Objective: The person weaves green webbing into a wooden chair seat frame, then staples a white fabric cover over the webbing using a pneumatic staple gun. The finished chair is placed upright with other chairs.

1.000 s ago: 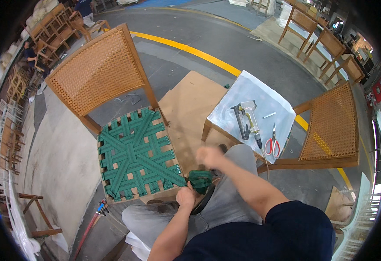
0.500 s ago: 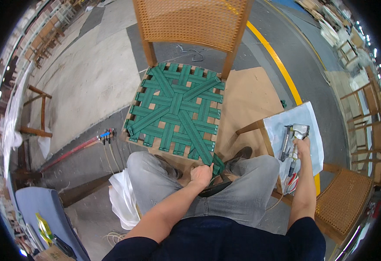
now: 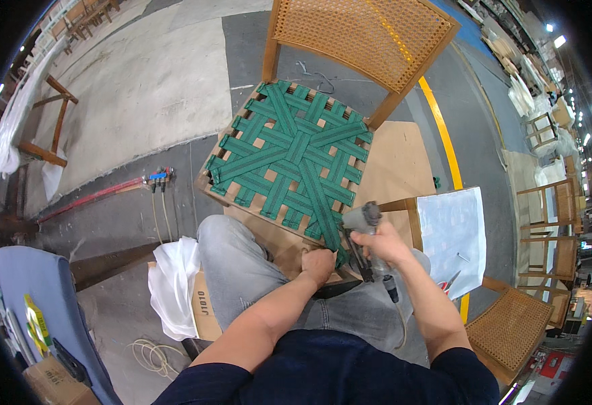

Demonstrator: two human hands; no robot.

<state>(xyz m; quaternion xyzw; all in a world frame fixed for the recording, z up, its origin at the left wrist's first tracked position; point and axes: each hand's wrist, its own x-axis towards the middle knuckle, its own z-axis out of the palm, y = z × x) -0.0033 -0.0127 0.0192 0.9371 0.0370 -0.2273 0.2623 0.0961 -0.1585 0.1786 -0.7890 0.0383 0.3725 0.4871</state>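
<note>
A wooden chair with a woven cane back (image 3: 360,37) stands before me, its seat laced with green webbing (image 3: 296,152). One diagonal webbing strap (image 3: 321,206) runs down over the near right corner of the seat frame. My left hand (image 3: 319,265) is closed on this strap at the corner, its fingertips partly hidden. In my right hand (image 3: 385,244) is a grey air staple gun (image 3: 363,219), gripped by the handle, its hose trailing down over my lap. The gun's nose is close beside the strap at the corner, right of my left hand; I cannot tell whether it touches.
To the right, a white sheet (image 3: 451,233) covers a wooden seat with scissors (image 3: 452,280) on it. Another cane-backed chair (image 3: 512,320) lies nearer. Cardboard (image 3: 404,162) lies under the chair. At left are a blue-grey padded piece (image 3: 43,283), white wrapping (image 3: 176,287) and air-hose fittings (image 3: 159,177).
My right hand has lifted the staple gun off the white sheet and brought it left to the seat corner. My left hand stays at the strap. The view has shifted, with the chair now further right.
</note>
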